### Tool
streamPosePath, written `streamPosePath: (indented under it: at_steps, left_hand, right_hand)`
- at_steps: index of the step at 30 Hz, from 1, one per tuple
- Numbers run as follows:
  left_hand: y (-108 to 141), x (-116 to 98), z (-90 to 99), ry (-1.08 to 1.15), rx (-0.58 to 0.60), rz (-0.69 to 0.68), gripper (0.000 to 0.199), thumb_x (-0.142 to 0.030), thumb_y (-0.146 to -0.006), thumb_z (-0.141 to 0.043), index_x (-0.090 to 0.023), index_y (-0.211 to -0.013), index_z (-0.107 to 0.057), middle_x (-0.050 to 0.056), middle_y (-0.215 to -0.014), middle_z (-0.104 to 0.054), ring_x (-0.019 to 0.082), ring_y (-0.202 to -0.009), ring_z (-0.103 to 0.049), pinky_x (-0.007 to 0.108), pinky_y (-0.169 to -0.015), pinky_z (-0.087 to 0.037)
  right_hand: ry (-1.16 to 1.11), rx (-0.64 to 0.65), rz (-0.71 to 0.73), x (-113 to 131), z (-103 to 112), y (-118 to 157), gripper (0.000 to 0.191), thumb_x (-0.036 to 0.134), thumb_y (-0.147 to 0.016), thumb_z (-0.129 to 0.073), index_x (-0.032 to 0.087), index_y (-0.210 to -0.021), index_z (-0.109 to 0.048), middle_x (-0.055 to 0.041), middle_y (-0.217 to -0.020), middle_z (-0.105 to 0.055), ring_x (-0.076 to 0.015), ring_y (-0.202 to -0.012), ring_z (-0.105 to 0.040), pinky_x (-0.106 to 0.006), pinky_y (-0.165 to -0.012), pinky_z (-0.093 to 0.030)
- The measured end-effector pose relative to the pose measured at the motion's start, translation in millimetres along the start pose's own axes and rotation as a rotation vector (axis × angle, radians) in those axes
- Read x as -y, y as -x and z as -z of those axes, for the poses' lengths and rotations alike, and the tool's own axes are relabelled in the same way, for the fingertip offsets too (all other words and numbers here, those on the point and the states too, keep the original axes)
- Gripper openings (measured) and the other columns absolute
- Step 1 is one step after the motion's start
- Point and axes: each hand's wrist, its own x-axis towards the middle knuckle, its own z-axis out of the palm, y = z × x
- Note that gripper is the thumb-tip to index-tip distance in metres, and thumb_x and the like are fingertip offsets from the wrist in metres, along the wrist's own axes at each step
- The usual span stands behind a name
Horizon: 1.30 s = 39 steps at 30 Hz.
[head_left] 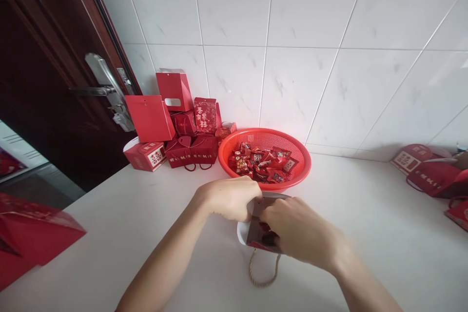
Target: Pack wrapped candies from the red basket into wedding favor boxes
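An open-topped red gift box [258,235] with a white side flap and a twisted rope handle [263,283] lies on the table in front of me. My left hand [234,199] is closed on the box's far left edge, its fingertips partly out of sight. Over the box's right side bends my right hand [302,228], fingers curled down into the opening; whatever they hold is hidden. Just behind the box, a red plastic basket [302,168] contains many red-wrapped sweets [261,162].
Several red gift boxes [149,118] are stacked at the back left beside a dark door [47,58]. Another red box [32,239] stands at the left edge. More boxes [426,173] sit at the far right. A white tiled wall [307,9] closes off the white table [369,204].
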Motion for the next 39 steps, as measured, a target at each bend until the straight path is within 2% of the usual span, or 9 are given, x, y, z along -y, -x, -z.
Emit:
streamPosePath:
  at_steps: [4,9,12,16,20,23,29,35,39]
  left_hand:
    - [0.8,-0.5,1.8,0.012,0.008,-0.028,0.013,-0.013,-0.063,-0.06,-0.021,-0.068,-0.051,-0.003,-0.066,-0.051,0.015,-0.06,-0.052,0.026,-0.047,-0.03]
    - [3.1,-2.0,4.7,0.011,0.006,-0.035,0.014,-0.014,-0.065,-0.06,-0.022,-0.076,-0.061,-0.004,-0.06,-0.046,0.016,-0.057,-0.05,0.027,-0.045,-0.029]
    - [2.2,-2.0,5.1,-0.011,0.015,-0.045,0.017,-0.015,-0.065,-0.061,-0.022,-0.08,-0.066,-0.004,-0.059,-0.045,0.016,-0.056,-0.049,0.027,-0.045,-0.028]
    - [-0.4,0.1,4.6,-0.045,0.025,-0.005,0.02,-0.017,-0.067,-0.062,-0.021,-0.085,-0.068,-0.003,-0.065,-0.048,0.017,-0.057,-0.05,0.028,-0.044,-0.029]
    - [-0.7,1.3,5.3,-0.033,0.001,0.037,0.014,-0.017,-0.065,-0.063,-0.021,-0.079,-0.064,-0.002,-0.067,-0.049,0.017,-0.057,-0.05,0.028,-0.044,-0.029]
    - [0.1,-0.5,5.8,-0.01,0.011,0.065,0.012,-0.017,-0.065,-0.063,-0.022,-0.075,-0.06,-0.003,-0.063,-0.046,0.017,-0.056,-0.049,0.028,-0.043,-0.028]
    - [-3.2,-2.0,1.6,-0.025,-0.001,-0.025,0.012,-0.013,-0.065,-0.061,-0.021,-0.069,-0.054,0.0,-0.069,-0.055,0.02,-0.075,-0.06,0.027,-0.051,-0.033]
    - [-5.4,-1.0,1.6,-0.059,-0.014,-0.008,0.011,-0.014,-0.066,-0.062,-0.021,-0.071,-0.055,0.002,-0.078,-0.062,0.021,-0.082,-0.061,0.027,-0.054,-0.036]
    - [-4.8,-2.2,3.6,-0.041,-0.005,-0.017,0.011,-0.013,-0.065,-0.061,-0.021,-0.072,-0.058,0.0,-0.073,-0.06,0.019,-0.072,-0.059,0.028,-0.052,-0.034]
  right_hand:
    - [0.105,0.008,-0.088,-2.1,0.1,-9.1,0.02,0.001,-0.077,-0.055,0.016,-0.068,-0.065,-0.0045,-0.069,-0.064,-0.0142,-0.06,-0.053,-0.029,-0.053,-0.023]
    - [-0.044,-0.046,-0.076,-18.1,9.8,-8.1,0.021,0.002,-0.076,-0.057,0.019,-0.063,-0.059,0.0,-0.062,-0.06,-0.0128,-0.055,-0.047,-0.029,-0.052,-0.023]
    - [-0.096,-0.088,-0.111,-22.1,11.2,-9.5,0.02,0.002,-0.076,-0.058,0.022,-0.073,-0.061,0.0021,-0.065,-0.062,-0.013,-0.056,-0.048,-0.028,-0.052,-0.023]
    - [-0.042,-0.103,-0.173,-19.3,9.4,-14.4,0.026,-0.002,-0.076,-0.058,0.023,-0.084,-0.064,0.0012,-0.075,-0.068,-0.0141,-0.059,-0.053,-0.029,-0.053,-0.022]
    - [-0.069,-0.095,-0.128,-18.4,9.8,-13.7,0.02,0.003,-0.084,-0.057,0.021,-0.081,-0.065,0.0005,-0.074,-0.068,-0.0131,-0.057,-0.052,-0.029,-0.051,-0.023]
    - [-0.079,-0.046,-0.072,-19.2,8.2,-12.3,0.019,0.004,-0.083,-0.056,0.02,-0.079,-0.066,-0.0006,-0.075,-0.069,-0.0127,-0.057,-0.052,-0.028,-0.05,-0.024]
    - [-0.009,0.063,-0.088,-19.1,-0.1,-15.4,0.022,0.002,-0.083,-0.054,0.016,-0.083,-0.07,-0.0051,-0.082,-0.071,-0.0145,-0.064,-0.06,-0.028,-0.051,-0.026]
    - [-0.139,0.056,-0.06,-24.4,-1.6,-17.8,0.02,0.01,-0.088,-0.055,0.017,-0.093,-0.074,-0.0056,-0.092,-0.073,-0.015,-0.068,-0.06,-0.027,-0.053,-0.032]
    - [-0.221,0.036,-0.042,-28.4,1.0,-17.7,0.021,0.016,-0.09,-0.058,0.02,-0.099,-0.077,-0.0047,-0.095,-0.073,-0.0153,-0.07,-0.061,-0.026,-0.056,-0.036]
